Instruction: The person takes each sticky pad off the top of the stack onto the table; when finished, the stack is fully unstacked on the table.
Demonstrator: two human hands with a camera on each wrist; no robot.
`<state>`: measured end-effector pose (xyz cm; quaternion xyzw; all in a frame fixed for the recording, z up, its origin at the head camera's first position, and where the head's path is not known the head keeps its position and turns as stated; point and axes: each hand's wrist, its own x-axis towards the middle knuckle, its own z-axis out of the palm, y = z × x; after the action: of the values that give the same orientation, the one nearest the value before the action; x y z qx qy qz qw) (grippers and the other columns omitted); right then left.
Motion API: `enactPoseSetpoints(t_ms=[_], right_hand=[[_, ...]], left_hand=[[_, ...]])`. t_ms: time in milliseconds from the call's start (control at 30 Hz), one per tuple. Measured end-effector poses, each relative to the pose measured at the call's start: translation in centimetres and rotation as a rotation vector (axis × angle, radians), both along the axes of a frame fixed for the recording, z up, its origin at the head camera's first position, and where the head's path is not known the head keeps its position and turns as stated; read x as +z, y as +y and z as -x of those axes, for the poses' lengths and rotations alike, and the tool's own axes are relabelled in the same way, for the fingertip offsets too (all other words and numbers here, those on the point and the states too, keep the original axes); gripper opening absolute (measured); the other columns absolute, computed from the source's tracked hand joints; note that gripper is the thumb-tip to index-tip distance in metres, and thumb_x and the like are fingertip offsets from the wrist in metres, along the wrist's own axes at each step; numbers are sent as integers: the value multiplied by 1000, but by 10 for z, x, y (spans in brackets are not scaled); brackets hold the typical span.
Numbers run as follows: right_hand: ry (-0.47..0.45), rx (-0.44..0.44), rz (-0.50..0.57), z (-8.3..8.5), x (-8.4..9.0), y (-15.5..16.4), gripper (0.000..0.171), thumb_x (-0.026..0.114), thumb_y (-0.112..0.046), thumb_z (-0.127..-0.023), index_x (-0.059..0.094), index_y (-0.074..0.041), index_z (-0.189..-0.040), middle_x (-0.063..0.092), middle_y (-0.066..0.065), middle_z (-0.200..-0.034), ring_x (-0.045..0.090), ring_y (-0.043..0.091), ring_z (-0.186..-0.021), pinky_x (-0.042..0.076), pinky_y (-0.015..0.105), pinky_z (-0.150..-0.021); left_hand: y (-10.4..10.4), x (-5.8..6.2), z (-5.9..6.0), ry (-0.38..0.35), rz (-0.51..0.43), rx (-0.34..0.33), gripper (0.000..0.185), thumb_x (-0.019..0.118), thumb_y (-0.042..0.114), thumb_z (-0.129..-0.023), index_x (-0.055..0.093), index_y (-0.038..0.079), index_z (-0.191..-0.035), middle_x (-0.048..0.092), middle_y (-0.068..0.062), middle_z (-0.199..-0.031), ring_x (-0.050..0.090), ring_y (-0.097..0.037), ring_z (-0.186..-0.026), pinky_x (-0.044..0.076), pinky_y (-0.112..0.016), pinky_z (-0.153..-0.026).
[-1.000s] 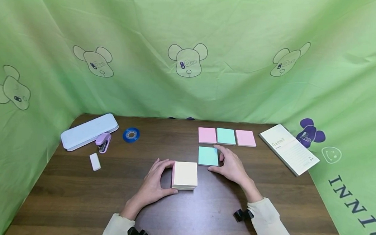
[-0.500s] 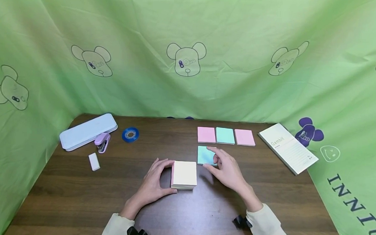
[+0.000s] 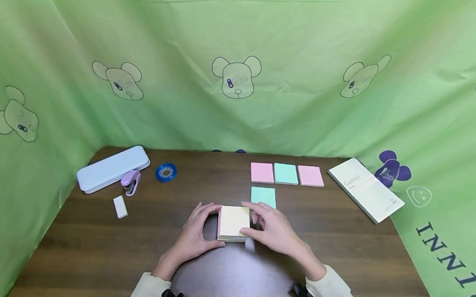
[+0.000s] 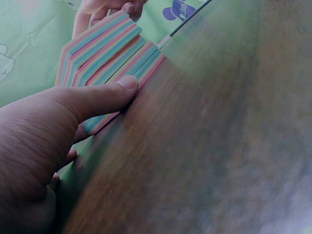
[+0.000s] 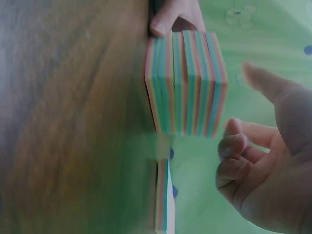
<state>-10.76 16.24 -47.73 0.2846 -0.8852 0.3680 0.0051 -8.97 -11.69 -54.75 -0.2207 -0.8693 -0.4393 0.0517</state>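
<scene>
Green cloth printed with bear heads (image 3: 236,78) hangs round three sides of a dark wooden tabletop (image 3: 338,245). Near the far left corner lies a pale blue case (image 3: 112,167), and toward the far right corner a white booklet (image 3: 365,189) lies at a slant. Near the middle of the front half stands a thick block of notes (image 3: 233,223), cream on top, with striped pink, blue and yellow edges in the wrist views. The left hand (image 3: 195,234) grips its left side, thumb (image 4: 105,97) pressed on the near edge and fingers curled round the far edge. The right hand (image 3: 273,230) touches the block's right side; its fingertips lie over the top edge, loosely bent, with no firm grip showing. Just behind the block lies a single green pad (image 3: 263,197). Farther back, a row of pads runs pink (image 3: 262,172), green (image 3: 286,173), pink (image 3: 311,175). By the case lie a blue tape roll (image 3: 166,172), a purple stapler (image 3: 131,182) and a white eraser (image 3: 120,206).
</scene>
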Motion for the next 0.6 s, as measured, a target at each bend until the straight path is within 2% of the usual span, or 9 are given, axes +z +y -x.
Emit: enactPoseSetpoints(t_ms=[100,200,467,600], right_hand=[[-20,10,-68,-6,-5,-7,83,98,-39,-84,65,-5,-152,53,-10,-89,42,0,-72,39,21,-63],[-6,0,-118,-7,-8,-8,95,102,-44,-77,63,-6,-155,50,-12,-88,42,2,-74,40,23,-66],[-28,-13,-102,-6,-13,-9,95,102,-39,-79,60,-2,-156,52,-12,-86,45,3,-75,41,24,-68],[-29,-15,-78,-4,-15,-10,91,103,-37,-78,63,-2,-151,55,-10,-88,48,5,-78,44,25,-72]], left_hand=[[-3,-1,-4,-3,0,1,101,108,19,-70,56,10,-156,67,-9,-149,51,-38,-152,18,-61,-137],[-1,-1,-3,5,-5,-4,101,108,19,-71,56,10,-157,66,-9,-149,52,-37,-151,18,-61,-137],[-1,0,-3,-26,-2,-6,101,108,19,-71,55,10,-157,66,-9,-151,50,-37,-152,16,-60,-138],[-1,0,-3,-46,2,3,101,108,19,-72,55,11,-158,65,-9,-151,49,-36,-153,15,-58,-139]])
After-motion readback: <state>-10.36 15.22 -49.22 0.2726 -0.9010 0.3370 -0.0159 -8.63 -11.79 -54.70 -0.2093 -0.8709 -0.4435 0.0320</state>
